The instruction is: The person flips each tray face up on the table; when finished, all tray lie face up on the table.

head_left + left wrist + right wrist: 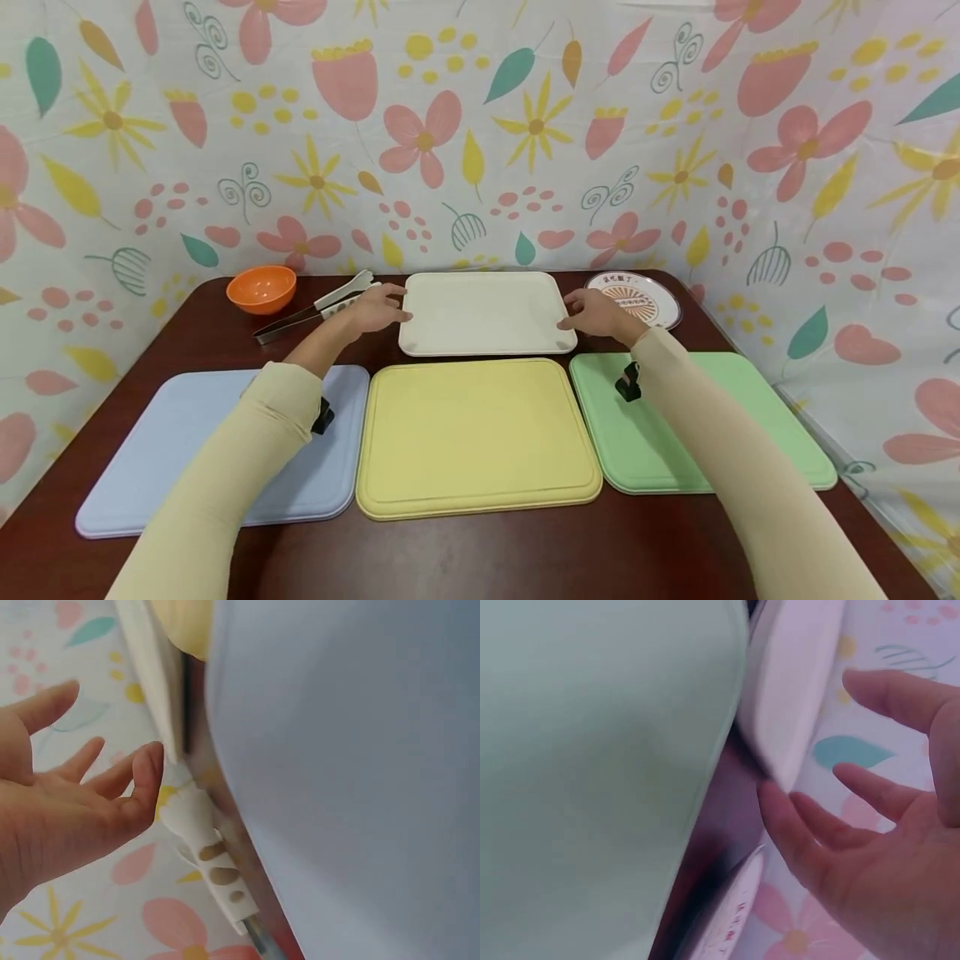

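A white rectangular tray [483, 312] lies at the back middle of the table. My left hand [377, 308] is at its left end, fingers loosely bent and spread from the thumb; in the left wrist view a fingertip is right at the edge of the tray [154, 675]. On the opposite side, my right hand [597, 314] has its fingertips at the right end, thumb apart from the fingers, near the rim of the tray [791, 697] in the right wrist view. Tongs [285, 325] with white, spotted ends lie beside and partly behind the left hand.
Along the front lie a blue board [187, 417], a yellow board [480, 437] and a green board [757, 417]. An orange bowl [262, 289] stands at back left. Behind the right hand is a white printed plate [652, 293]. A floral curtain [465, 108] hangs behind the dark table [480, 558].
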The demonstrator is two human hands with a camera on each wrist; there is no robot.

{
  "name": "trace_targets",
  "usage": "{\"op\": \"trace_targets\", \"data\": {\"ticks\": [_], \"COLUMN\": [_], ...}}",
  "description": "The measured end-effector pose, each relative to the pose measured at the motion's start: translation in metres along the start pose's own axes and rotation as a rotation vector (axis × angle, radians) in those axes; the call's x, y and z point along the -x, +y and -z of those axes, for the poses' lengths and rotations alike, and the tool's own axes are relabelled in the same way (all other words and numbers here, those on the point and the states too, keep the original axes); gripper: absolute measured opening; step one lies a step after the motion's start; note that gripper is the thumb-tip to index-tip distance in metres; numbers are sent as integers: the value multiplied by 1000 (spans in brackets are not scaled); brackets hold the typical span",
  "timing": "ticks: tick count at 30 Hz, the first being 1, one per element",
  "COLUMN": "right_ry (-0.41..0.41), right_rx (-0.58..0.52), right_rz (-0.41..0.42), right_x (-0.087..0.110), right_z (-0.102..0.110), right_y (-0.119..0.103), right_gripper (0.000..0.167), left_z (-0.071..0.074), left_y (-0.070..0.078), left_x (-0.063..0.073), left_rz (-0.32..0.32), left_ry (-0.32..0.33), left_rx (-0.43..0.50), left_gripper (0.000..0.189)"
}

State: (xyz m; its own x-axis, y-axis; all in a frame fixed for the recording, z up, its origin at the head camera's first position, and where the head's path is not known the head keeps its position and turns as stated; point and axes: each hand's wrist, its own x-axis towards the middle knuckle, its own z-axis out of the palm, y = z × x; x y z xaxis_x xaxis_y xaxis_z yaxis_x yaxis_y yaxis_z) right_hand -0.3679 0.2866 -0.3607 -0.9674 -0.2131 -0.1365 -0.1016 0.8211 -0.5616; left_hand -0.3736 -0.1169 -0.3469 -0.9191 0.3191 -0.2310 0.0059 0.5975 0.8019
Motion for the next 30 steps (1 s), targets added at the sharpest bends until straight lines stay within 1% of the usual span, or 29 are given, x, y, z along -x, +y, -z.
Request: {"op": "trace_targets", "data": {"ticks": [3,5,7,9,11,13,17,21,24,27,30], "right_ry": [81,133,168,188,190,184,158,145,130,101,66], "right_rx": [25,2,-26,-44,-67,-90,-124,-126,-141,-169,-193], "right_rz": [43,61,68,60,46,48,71,80,80,90,96], "right_x": [12,21,30,40,50,62,84,105,119,131,143], "right_z": [3,4,4,3,1,-3,-11,-18,-25,-31,-36], "right_y": [-9,-17,-25,-33,-39,-43,-47,-51,-55,-58,-57], "right_gripper": [58,53,49,47,47,48,49,51,53,54,56], "left_z": [1,1,1,0,-3,-7,-14,-22,-28,-33,-39], "left_y": [3,3,2,1,2,4,9,13,12,8,3], "left_x": [13,23,35,48,62,75,99,122,138,152,163], "left_rz": [-49,-92,-126,-153,-171,-183,-191,-195,-192,-175,-146], "left_ry": [56,92,130,162,185,198,203,193,179,162,124], "left_rx": [4,-5,-6,-7,13,37,62,54,37,20,27], "left_gripper": [60,58,56,55,55,56,57,57,58,59,62]}}
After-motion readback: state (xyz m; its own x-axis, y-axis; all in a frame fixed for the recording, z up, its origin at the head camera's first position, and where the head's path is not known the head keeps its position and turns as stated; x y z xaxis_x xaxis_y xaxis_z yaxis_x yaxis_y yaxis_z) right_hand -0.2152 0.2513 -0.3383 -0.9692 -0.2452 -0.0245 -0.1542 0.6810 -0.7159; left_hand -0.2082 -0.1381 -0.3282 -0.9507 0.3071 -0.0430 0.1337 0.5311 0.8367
